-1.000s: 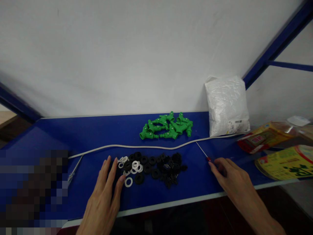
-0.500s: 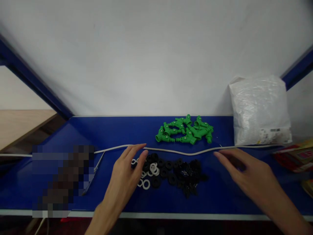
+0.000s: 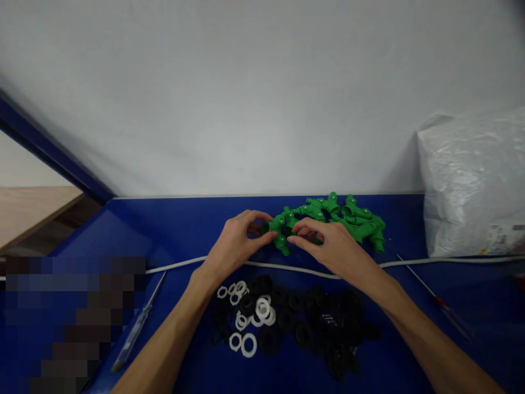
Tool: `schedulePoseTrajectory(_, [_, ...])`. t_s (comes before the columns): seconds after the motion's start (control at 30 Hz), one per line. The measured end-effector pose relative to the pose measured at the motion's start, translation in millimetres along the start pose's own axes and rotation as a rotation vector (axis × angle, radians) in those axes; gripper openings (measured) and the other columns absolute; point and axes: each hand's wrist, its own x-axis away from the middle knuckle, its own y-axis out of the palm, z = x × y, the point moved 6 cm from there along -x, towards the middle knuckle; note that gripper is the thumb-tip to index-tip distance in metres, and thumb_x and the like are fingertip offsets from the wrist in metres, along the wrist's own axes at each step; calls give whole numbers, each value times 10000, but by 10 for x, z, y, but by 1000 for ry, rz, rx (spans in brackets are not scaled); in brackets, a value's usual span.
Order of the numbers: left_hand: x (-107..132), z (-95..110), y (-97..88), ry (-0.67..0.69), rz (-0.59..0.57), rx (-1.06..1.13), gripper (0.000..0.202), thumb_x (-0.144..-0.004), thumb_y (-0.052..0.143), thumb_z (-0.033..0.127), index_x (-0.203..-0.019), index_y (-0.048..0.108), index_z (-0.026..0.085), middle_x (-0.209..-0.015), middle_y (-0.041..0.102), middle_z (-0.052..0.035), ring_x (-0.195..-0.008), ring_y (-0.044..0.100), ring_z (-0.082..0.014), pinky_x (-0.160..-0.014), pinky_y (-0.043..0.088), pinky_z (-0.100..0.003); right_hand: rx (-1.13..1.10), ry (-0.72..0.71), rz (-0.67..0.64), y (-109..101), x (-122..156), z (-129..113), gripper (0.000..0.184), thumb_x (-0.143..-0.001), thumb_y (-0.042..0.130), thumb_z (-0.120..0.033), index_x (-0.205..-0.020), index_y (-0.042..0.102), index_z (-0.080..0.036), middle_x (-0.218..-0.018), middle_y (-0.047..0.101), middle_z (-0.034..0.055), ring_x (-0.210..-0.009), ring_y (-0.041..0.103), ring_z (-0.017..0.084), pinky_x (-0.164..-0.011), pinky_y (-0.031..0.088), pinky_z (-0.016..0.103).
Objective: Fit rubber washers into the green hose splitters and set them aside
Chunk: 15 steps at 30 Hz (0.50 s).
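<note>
A heap of green plastic fittings (image 3: 348, 216) lies at the back of the blue table (image 3: 172, 230). My left hand (image 3: 235, 241) pinches a green fitting (image 3: 276, 232) at the heap's left end. My right hand (image 3: 328, 246) reaches in from the right, its fingertips touching the same fitting and its neighbours. In front of my hands lies a pile of black rings (image 3: 303, 323) mixed with white rings (image 3: 246, 314). Both forearms stretch over this pile.
A white cable (image 3: 176, 264) runs across the table between the two piles. A screwdriver (image 3: 137, 325) lies at the left, a red-handled one (image 3: 435, 295) at the right. A white plastic bag (image 3: 471, 186) leans on the wall at the right. A blurred patch covers the lower left.
Both hands moved forward over the cable from the black rings to the green heap and closed on a fitting. The view shifted closer and to the left.
</note>
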Motion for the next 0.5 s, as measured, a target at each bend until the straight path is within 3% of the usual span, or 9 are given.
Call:
schedulePoseTrajectory(0.1, [31,106,-19,82,14,255,371,-837,779,363,-1170,691,224,-1090,713,-47,-894,673,-151,-858,540,-303,-349,148,-44,-10,15,39,277,-884,707,-496,-909,668,-223,-745,714,-7,-680,641,174,-646,455,310])
schedulePoseTrajectory(0.23, [73,242,92,208,-28,489,337,-803,819,250,-1126,726,229,-1152,665,-54,-1047,638,-168,-928,532,-308,-663,225,-148,24,38,24,277,-841,777,-439,-844,636,-201,-669,643,-32,-638,578,136,-589,411,275])
schedulePoseTrajectory(0.5, [107,245,169,225,-52,661,433,-762,844,155,-1158,746,299,-1184,658,-28,-1101,615,-166,-961,505,-289,-1110,235,-258,88,106,-115,169,-840,819,-276,-931,719,-174,-888,734,14,-805,674,127,-769,540,271])
